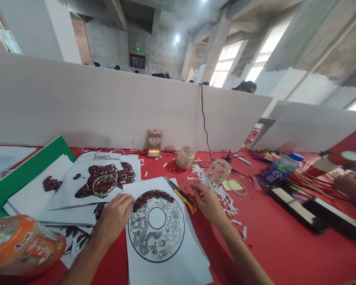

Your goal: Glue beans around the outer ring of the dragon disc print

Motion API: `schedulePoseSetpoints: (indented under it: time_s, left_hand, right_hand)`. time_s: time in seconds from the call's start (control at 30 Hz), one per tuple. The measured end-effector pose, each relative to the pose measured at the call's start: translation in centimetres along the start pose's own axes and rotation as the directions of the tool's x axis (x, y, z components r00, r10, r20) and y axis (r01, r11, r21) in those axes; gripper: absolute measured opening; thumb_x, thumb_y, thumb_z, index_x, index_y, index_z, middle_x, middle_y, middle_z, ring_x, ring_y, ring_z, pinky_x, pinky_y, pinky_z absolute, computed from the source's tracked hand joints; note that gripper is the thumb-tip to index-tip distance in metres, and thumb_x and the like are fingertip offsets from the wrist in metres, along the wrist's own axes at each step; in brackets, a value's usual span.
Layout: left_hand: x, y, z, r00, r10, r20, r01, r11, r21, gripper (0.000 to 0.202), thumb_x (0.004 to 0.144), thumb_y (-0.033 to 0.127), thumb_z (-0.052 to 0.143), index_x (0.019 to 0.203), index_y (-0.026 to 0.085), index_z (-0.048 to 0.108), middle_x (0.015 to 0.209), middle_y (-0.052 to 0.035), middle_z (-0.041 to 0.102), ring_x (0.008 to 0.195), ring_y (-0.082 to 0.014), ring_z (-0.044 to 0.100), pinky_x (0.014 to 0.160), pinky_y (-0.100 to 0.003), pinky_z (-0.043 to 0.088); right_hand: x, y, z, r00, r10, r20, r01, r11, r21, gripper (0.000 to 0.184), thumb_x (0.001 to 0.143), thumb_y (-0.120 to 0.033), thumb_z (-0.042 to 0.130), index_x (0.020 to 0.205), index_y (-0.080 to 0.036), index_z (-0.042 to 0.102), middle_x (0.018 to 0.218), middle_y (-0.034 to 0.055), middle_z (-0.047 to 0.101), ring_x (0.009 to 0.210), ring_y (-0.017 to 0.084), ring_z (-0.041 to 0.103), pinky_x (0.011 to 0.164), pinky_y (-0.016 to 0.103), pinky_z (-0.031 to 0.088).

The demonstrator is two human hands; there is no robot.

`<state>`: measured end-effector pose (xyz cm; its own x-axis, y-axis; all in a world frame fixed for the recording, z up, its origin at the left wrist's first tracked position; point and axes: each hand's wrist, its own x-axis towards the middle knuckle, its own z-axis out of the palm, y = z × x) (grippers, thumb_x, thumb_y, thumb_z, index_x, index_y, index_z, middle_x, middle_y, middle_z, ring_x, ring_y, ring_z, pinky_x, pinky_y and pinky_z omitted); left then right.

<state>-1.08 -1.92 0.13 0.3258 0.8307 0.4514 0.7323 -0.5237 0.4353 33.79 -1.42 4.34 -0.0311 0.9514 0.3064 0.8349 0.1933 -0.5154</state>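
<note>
A white sheet of paper (195, 245) lies on the red table, printed with a ring-shaped dragon design. Dark red beans (154, 195) cover the ring's upper band. At the sheet's left edge is my left hand (115, 211), its fingers bent and close together by the end of the bean row; anything between the fingertips is hidden. My right hand (209, 204) hovers over the table right of the sheet, thumb and fingers pinched. What it holds, if anything, is too small to make out. Between the hands, a yellow-handled utility knife (185, 196) lies across the sheet's upper right edge.
White paper strips (230, 198) and small seeds lie beside an open jar (218, 171) and a smaller cloudy jar (185, 157). Bean pictures (103, 178) are at left, behind a large orange-labelled jar (26, 245). A blue-capped bottle (280, 170) and another person's hand (351, 186) are at right.
</note>
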Motion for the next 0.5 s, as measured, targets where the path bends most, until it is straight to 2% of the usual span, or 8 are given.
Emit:
schedulePoseSetpoints:
  time_s: [0.13, 0.27, 0.4, 0.5]
  left_hand:
    - [-0.1, -0.1, 0.1, 1.0, 0.006, -0.019, -0.006, 1.0, 0.006, 0.028, 0.097, 0.012, 0.039, 0.1, 0.02, 0.065, 0.102, -0.0053, 0.07, 0.098, -0.0218, 0.064, 0.09, -0.038, 0.05]
    - [-0.1, -0.1, 0.1, 0.999, 0.019, -0.038, -0.018, 1.0, 0.007, 0.028, 0.095, 0.01, 0.04, 0.099, 0.02, 0.065, 0.101, -0.0045, 0.071, 0.097, -0.0214, 0.065, 0.088, -0.037, 0.051]
    - [0.0, 0.0, 0.1, 1.0, 0.013, -0.025, -0.013, 1.0, 0.005, 0.029, 0.095, 0.009, 0.039, 0.099, 0.02, 0.065, 0.1, -0.0046, 0.071, 0.096, -0.0209, 0.065, 0.086, -0.037, 0.052]
    - [0.0, 0.1, 0.0, 1.0, 0.006, -0.018, -0.005, 1.0, 0.013, 0.03, 0.096, 0.008, 0.038, 0.099, 0.021, 0.065, 0.101, -0.0055, 0.071, 0.097, -0.0211, 0.065, 0.087, -0.037, 0.052]
  right_hand:
    - [3.6, 0.5, 0.3, 0.989, -0.007, 0.146, 0.04, 0.974, -0.223, 0.038, 0.098, -0.015, 0.036, 0.119, -0.016, 0.068, 0.118, 0.01, 0.072, 0.105, 0.019, 0.068, 0.091, 0.028, 0.051]
    - [8.0, -0.3, 1.7, 0.981, -0.004, 0.192, 0.066, 0.946, -0.319, 0.039, 0.098, -0.013, 0.041, 0.126, -0.018, 0.067, 0.129, 0.0107, 0.068, 0.112, 0.021, 0.066, 0.096, 0.028, 0.047]
    - [11.0, -0.9, 3.7, 0.971, 0.014, 0.238, 0.088, 0.907, -0.412, 0.032, 0.099, -0.016, 0.044, 0.116, -0.017, 0.071, 0.121, 0.0144, 0.071, 0.105, 0.024, 0.068, 0.089, 0.03, 0.049]
    - [11.6, -1.1, 4.9, 0.962, 0.007, 0.274, 0.124, 0.88, -0.458, 0.029, 0.098, -0.011, 0.045, 0.102, -0.013, 0.073, 0.113, 0.017, 0.071, 0.1, 0.024, 0.069, 0.085, 0.029, 0.049]
